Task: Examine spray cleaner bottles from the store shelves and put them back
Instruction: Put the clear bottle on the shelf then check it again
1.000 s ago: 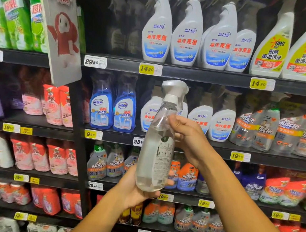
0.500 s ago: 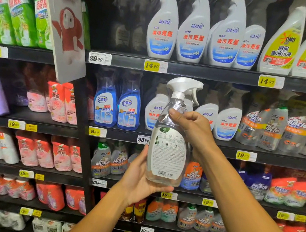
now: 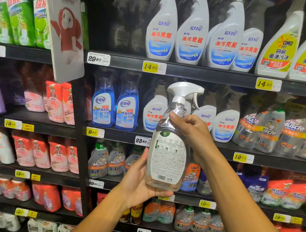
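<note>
Clear spray bottle upright, right hand fingers curled round its neck, left hand cupping its base

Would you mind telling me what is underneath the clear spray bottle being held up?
The left hand cups the base of the clear spray bottle, thumb under its bottom edge; the right hand holds its neck. The palm hides the bottom face, and the hand covers part of a shelf price tag behind.

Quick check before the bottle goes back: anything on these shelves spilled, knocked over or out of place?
Nothing stands out. No spill or fallen bottle shows, and the shelved sprayers stand upright. The clear spray bottle is upright, its cap on, with the left hand under its base and the right hand at its shoulder. The tilted sign looks mounted that way.
</note>
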`<move>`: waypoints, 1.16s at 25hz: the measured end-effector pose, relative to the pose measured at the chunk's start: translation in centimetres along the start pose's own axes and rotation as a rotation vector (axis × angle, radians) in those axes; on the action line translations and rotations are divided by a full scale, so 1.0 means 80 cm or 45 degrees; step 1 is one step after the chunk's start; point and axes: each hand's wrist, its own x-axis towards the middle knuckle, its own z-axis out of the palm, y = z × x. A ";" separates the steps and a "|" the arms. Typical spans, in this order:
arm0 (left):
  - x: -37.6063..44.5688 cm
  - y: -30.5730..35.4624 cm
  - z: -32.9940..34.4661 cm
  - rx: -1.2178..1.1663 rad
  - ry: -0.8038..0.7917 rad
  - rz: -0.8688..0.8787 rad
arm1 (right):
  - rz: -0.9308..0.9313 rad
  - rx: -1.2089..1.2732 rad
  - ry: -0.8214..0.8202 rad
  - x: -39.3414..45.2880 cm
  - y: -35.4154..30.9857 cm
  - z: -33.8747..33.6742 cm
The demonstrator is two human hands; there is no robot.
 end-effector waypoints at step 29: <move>-0.030 -0.009 0.005 0.717 0.485 0.380 | -0.103 0.269 -0.182 -0.022 0.053 -0.024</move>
